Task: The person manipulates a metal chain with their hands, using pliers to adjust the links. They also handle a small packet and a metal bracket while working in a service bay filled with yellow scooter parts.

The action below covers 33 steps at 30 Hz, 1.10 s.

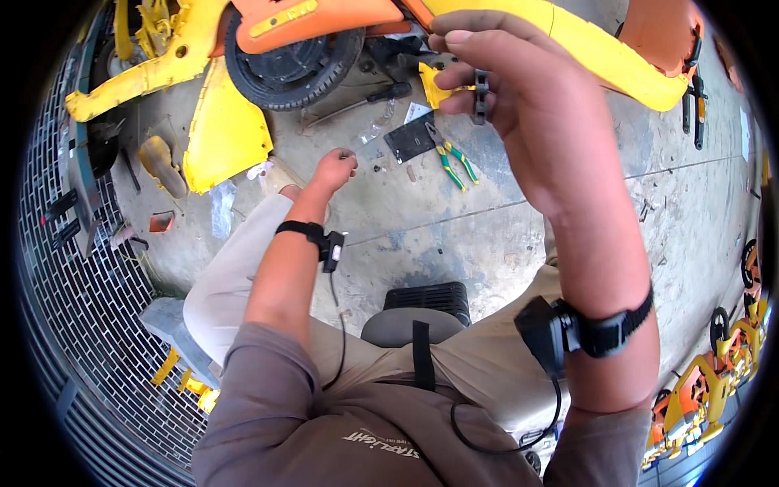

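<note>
My right hand (531,97) is raised at the upper right, fingers bent, with a small black notched part (480,97) against the lower fingers. A small yellow piece (432,85) shows just beyond its fingertips; whether the hand touches it, I cannot tell. My left hand (334,170) hangs over my left knee with its fingers curled in, and what they hold, if anything, is hidden. Between the hands, pliers with green and yellow handles (454,162) lie on the concrete beside a flat black rectangle (411,138). A screwdriver with a black handle (388,92) lies farther off.
Ahead stands a yellow and orange vehicle body (324,18) with a black-tyred wheel (296,69). A loose yellow panel (227,134) and a clear plastic bag (222,209) are at the left. More yellow and orange vehicles (702,398) stand at the lower right.
</note>
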Tool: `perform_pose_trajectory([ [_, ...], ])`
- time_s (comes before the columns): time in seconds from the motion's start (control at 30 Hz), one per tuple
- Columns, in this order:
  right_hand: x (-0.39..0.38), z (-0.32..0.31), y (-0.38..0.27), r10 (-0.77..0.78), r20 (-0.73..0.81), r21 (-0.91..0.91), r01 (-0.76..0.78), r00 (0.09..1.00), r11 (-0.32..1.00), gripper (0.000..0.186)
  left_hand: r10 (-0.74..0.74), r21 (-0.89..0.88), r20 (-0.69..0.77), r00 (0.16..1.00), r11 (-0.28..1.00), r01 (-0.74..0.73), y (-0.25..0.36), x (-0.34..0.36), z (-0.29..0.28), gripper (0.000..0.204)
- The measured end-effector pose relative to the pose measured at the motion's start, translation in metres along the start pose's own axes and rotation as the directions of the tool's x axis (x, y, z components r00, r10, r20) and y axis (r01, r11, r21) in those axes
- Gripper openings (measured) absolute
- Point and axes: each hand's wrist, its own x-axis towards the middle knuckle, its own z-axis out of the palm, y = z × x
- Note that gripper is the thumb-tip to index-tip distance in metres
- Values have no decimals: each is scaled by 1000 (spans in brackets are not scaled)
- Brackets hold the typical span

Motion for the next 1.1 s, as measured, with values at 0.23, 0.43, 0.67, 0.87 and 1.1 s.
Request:
perform_pose_trajectory([
  [0.23,-6,16,0,69,199,357,-138,977,924,34,384,106,-11,923,918,-381,168,-186,-86,33],
  [0.43,-3,35,5,44,346,507,-226,937,832,37,555,-191,-42,831,812,-552,177,-256,-74,41],
  [0.67,14,36,17,64,305,567,-235,950,789,45,645,-527,172,745,699,-483,212,-222,-52,47],
  [0.87,30,30,11,73,196,560,-173,978,810,47,564,-772,360,743,628,-103,211,-198,-71,55],
  [1.1,47,23,9,45,8,606,-41,999,794,42,568,-783,527,632,615,99,205,-209,-92,60],
])
